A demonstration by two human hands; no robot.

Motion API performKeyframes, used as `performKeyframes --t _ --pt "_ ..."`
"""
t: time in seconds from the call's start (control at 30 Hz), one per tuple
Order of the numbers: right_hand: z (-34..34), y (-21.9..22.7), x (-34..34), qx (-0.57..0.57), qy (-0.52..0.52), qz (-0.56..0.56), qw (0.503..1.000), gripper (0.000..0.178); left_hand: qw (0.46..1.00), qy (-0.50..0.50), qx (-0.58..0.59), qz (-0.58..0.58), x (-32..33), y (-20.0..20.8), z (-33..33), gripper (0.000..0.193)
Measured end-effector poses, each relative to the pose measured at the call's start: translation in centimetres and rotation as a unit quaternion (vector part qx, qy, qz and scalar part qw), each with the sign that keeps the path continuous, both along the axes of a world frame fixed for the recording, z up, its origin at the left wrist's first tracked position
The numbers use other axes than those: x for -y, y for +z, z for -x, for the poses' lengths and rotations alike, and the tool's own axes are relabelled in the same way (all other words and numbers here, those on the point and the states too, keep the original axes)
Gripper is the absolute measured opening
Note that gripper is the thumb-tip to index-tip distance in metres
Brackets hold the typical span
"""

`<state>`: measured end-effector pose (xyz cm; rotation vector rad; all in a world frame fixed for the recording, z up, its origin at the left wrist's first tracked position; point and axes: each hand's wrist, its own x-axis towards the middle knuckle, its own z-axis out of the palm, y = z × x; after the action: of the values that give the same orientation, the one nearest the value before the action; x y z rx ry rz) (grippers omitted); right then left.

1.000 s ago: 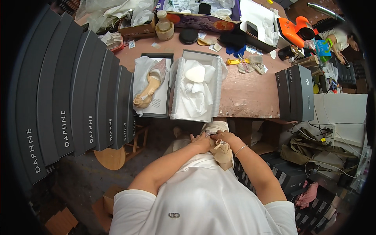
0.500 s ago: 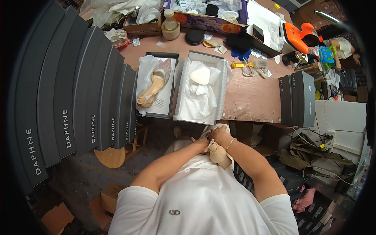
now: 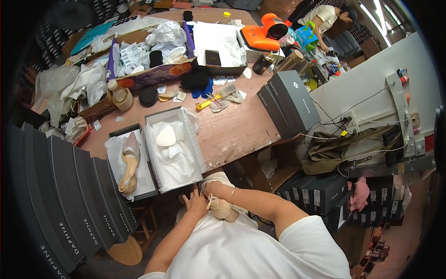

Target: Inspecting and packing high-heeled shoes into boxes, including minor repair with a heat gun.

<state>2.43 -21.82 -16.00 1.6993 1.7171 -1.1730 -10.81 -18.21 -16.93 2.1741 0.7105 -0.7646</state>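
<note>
A beige shoe (image 3: 223, 209) rests in my lap, its rounded heel end toward me and its front part hidden under my hands. My right hand (image 3: 217, 189), with a bracelet at the wrist, is closed around its far part. Close beside it, my left hand (image 3: 195, 201) has its fingers spread at the shoe's left side. On the table ahead, a matching beige sandal with a glittery pink front (image 3: 130, 162) lies on white paper in a dark box lid (image 3: 152, 190). Beside it stands an open shoe box (image 3: 202, 176) lined with white tissue paper (image 3: 174, 160).
Tall stacks of dark shoe boxes (image 3: 69, 204) rise at my left. More boxes (image 3: 292, 102) stand at the table's right end. A yellow-handled brush (image 3: 209, 101), a phone (image 3: 213, 58) and a purple carton (image 3: 153, 76) occupy the back. Another person (image 3: 323, 21) is far right.
My view has swung to the right, so the table and boxes sit further left. The left hand's fingers have spread apart; the shoe stays in my lap.
</note>
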Motion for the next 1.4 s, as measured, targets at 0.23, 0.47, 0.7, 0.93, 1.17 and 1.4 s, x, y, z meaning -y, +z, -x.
performKeyframes --t 0.23,0.47,0.7,0.93,1.17,1.4 --pt "0.0 -1.4 0.5 -0.020 -0.026 -0.010 0.999 0.031 0.992 0.092 -0.034 0.075 0.2 -2.2 0.0 0.059" --pt "0.3 -2.3 1.7 0.018 -0.032 -0.039 0.999 0.033 0.998 -0.021 -0.043 0.047 -0.9 -0.7 -0.5 0.059" --pt "-0.6 -4.0 3.4 -0.022 -0.078 -0.048 0.996 0.033 0.997 -0.032 -0.068 -0.023 -0.4 -2.3 -3.5 0.045" --pt "-2.6 -8.0 7.1 -0.163 -0.059 -0.099 0.980 0.030 0.987 -0.124 0.050 -0.094 0.6 -3.7 -5.1 0.021" --pt "-2.6 -7.7 9.1 -0.226 -0.138 -0.178 0.948 0.020 0.964 -0.227 0.086 -0.110 0.6 -2.7 -5.8 0.018" --pt "-2.7 -8.4 8.8 -0.163 -0.163 -0.175 0.957 0.027 0.967 -0.157 0.129 -0.151 0.7 -2.6 -5.3 0.016"
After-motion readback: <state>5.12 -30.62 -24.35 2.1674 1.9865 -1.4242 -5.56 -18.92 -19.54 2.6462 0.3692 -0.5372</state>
